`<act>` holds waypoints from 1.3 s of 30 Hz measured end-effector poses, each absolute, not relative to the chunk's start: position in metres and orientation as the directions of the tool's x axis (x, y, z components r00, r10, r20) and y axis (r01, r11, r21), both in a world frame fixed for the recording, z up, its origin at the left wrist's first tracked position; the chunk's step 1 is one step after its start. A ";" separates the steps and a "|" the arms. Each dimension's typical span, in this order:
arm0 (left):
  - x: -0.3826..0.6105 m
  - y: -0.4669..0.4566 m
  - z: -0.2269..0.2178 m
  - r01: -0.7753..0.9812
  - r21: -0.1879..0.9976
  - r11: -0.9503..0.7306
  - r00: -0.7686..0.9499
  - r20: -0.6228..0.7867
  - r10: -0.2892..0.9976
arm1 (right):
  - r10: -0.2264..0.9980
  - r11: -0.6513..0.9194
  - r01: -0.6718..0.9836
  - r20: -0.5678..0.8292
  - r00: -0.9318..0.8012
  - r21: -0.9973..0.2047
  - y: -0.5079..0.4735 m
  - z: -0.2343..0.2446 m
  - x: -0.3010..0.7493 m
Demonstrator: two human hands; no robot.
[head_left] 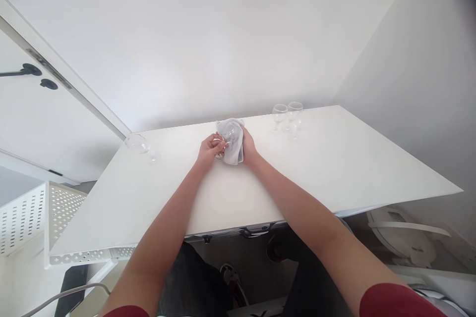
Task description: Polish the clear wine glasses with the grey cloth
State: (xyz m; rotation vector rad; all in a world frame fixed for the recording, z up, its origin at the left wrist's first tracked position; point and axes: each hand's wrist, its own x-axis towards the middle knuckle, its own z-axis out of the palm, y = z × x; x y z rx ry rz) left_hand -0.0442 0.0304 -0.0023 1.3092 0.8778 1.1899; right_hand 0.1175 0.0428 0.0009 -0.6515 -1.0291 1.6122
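Over the middle of the white table [316, 173], both my hands meet around a clear wine glass [230, 134]. My left hand [208, 149] pinches its stem and base end. My right hand [248, 147] presses a pale grey cloth [235, 151] around the glass bowl. Part of the glass is hidden by the cloth.
Two clear wine glasses [287, 115] stand upright at the table's back right. Another glass [138, 143] lies on its side near the back left corner. A white perforated rack [44, 218] sits low on the left, a white door with black handle [26, 70] behind it.
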 end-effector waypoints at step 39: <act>-0.047 0.033 0.004 -0.375 0.897 -0.232 0.079 0.280 0.957 | 0.887 -0.077 -0.393 0.117 -0.446 -0.917 0.034 -0.009 0.106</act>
